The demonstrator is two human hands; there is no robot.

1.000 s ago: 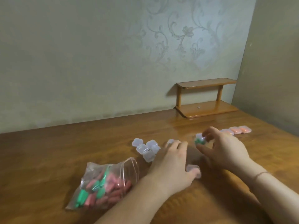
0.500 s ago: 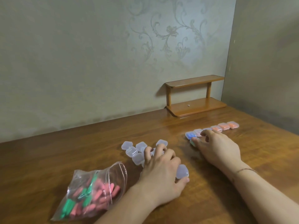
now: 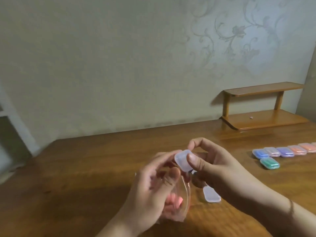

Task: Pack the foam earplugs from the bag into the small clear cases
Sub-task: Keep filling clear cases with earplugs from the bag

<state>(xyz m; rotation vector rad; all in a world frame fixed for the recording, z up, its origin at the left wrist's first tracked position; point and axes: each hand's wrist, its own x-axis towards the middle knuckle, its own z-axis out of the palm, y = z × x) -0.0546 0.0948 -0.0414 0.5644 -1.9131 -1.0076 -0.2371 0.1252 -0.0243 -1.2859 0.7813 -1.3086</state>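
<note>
Above the table (image 3: 89, 168), an unmarked clear case (image 3: 183, 160) is pinched by both the left hand (image 3: 153, 189) and right hand (image 3: 220, 168); the bag (image 3: 179, 202) is partly hidden behind the left hand.

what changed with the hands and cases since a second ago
Both hands left the table: the right hand let go of the green-filled case, now set below the row of filled cases, and joined the left hand in pinching an empty clear case held in the air. The bag of earplugs stays on the table, as does another empty case.
</note>
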